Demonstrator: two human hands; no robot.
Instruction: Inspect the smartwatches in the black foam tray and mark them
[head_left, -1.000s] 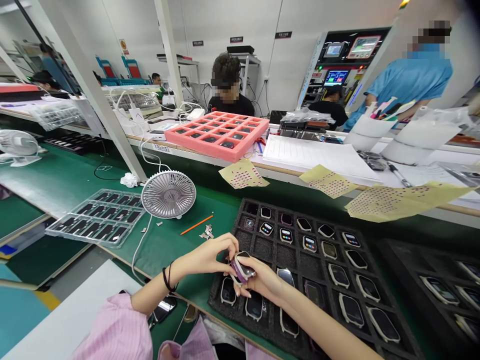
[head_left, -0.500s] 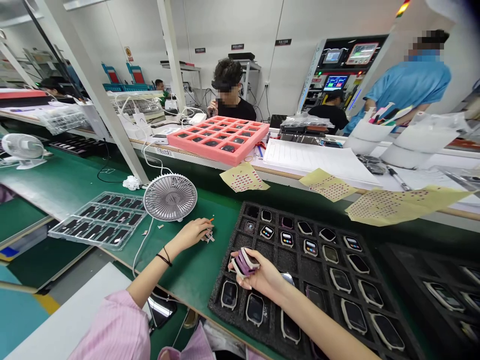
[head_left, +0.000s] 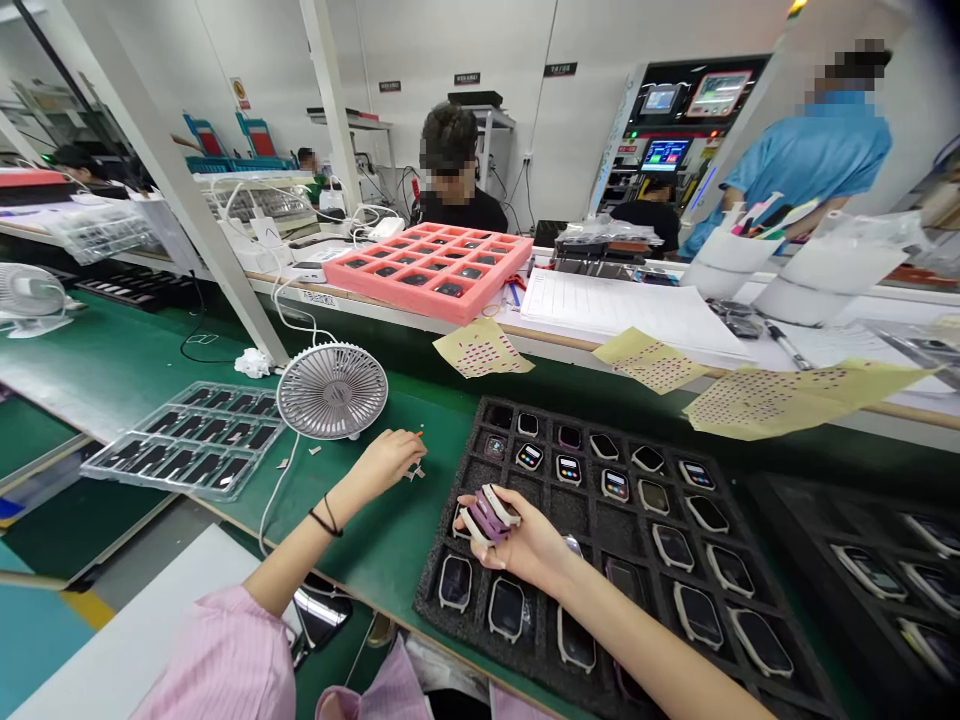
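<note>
My right hand (head_left: pixel 529 545) is wrapped around a small stack of watch cases (head_left: pixel 489 516), white outside with purple between, held above the black foam tray (head_left: pixel 517 489). Watches with square faces, such as a lit watch (head_left: pixel 568 469), sit in the tray's pockets. To the left, my left hand (head_left: pixel 391 462) is low over the green bench, its fingers curled together. Beneath and beside its fingertips lie small pale scraps (head_left: pixel 415 473), and a thin orange piece (head_left: pixel 421 434) shows at the fingers. What the fingers hold is hidden.
A white fan (head_left: pixel 333 392) stands behind my left hand, its cable running forward. Left of it lies a clear plastic tray (head_left: pixel 120 468) with dark parts. A pink foam tray (head_left: pixel 420 296) and papers (head_left: pixel 622 312) are on the shelf, with yellow sticker sheets (head_left: pixel 484 350) hanging. Another person sits opposite.
The whole view has shifted slightly. My left fingers have drawn closer together, and fewer scraps show beneath them. My right hand still holds the stack in much the same place.
</note>
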